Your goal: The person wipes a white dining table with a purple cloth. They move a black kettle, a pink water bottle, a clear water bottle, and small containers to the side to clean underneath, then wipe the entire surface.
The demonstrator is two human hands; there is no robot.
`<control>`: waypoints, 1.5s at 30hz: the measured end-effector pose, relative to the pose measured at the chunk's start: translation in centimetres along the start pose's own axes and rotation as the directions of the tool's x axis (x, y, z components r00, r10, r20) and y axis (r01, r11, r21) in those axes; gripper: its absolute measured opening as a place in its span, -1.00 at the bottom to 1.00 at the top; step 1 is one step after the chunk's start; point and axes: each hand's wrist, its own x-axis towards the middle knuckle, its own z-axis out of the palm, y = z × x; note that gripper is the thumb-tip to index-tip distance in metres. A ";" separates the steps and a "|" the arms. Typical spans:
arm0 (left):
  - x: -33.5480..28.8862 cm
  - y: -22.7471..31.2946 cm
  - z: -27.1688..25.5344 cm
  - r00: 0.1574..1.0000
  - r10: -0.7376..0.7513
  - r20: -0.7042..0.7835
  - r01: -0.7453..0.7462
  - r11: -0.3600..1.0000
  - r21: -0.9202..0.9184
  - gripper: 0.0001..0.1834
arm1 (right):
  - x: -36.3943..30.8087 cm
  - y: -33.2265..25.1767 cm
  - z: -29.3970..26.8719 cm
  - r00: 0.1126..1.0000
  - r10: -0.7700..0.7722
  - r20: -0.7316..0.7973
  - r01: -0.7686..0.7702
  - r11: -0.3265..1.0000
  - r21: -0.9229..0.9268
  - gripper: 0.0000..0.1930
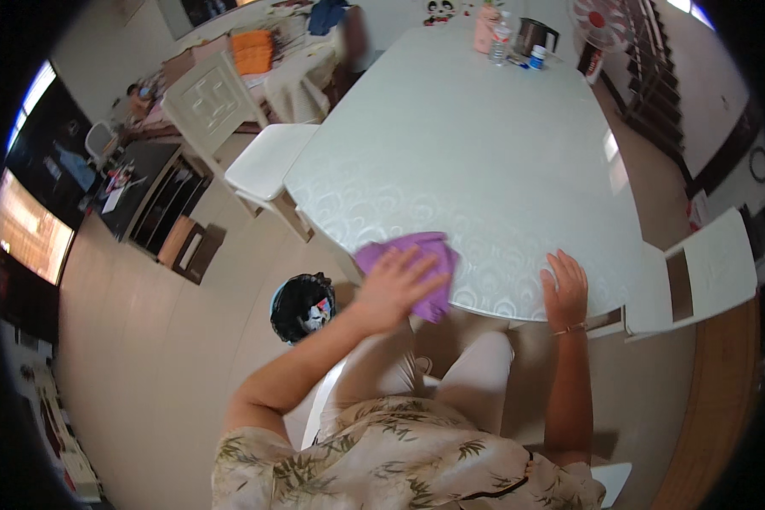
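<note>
From where I stand, the sitter's left hand (pixel 393 291) lies flat with fingers spread, pressing on a purple cloth (pixel 437 297) rather than clutching it. The cloth sits at the near edge of the glossy table (pixel 501 170), one corner reaching past the rim. It looks light, limp and unbreakable, and probably slides easily on that smooth top; I'd expect a broad palm over the middle to steer it best, or a pinch at a loose corner to lift it.

Taking the left hand as the dial's centre, the right hand (pixel 564 289) is at three o'clock, open and empty by the table's edge. A black-lined bin (pixel 291 308) stands near nine, a white chair (pixel 268 161) towards ten, and a clear bottle (pixel 499 47) well off towards one.
</note>
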 end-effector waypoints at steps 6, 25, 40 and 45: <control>-4.6 -10.2 -2.1 0.989 -0.137 -0.052 0.132 0.988 -0.084 -0.14 | 0.2 -0.8 0.1 1.000 0.008 0.015 -0.007 1.000 -0.025 -0.60; -1.2 -17.1 5.4 0.259 -0.811 -0.525 0.512 0.576 -0.637 -0.43 | 0.5 -1.7 -0.2 1.000 0.003 0.020 -0.002 0.998 -0.056 -0.57; 2.2 -6.6 4.5 0.056 -0.958 -0.282 0.270 0.286 -0.919 -0.17 | 0.2 -1.0 -0.3 1.000 -0.023 -0.013 0.022 0.997 -0.068 -0.56; -0.3 -18.9 5.8 0.138 -0.911 -0.389 0.488 0.404 -0.774 -0.27 | 0.3 -1.4 -0.1 0.997 -0.059 -0.058 0.055 0.996 -0.072 -0.56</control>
